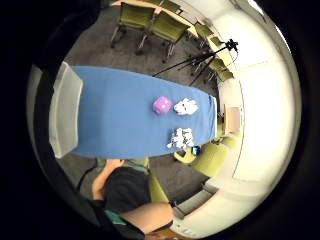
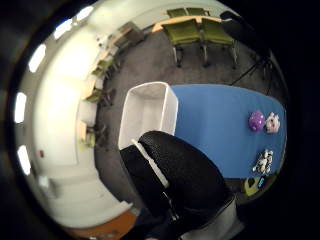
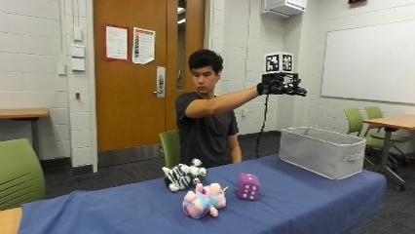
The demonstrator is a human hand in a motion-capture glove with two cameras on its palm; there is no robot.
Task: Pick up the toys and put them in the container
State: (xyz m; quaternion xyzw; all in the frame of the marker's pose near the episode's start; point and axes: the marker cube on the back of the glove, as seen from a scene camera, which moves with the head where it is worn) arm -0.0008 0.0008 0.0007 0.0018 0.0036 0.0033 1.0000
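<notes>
The gloved right hand is hovering high above the container at the table's end, its fingers' state unclear; three toys are lying well apart from the container.
</notes>
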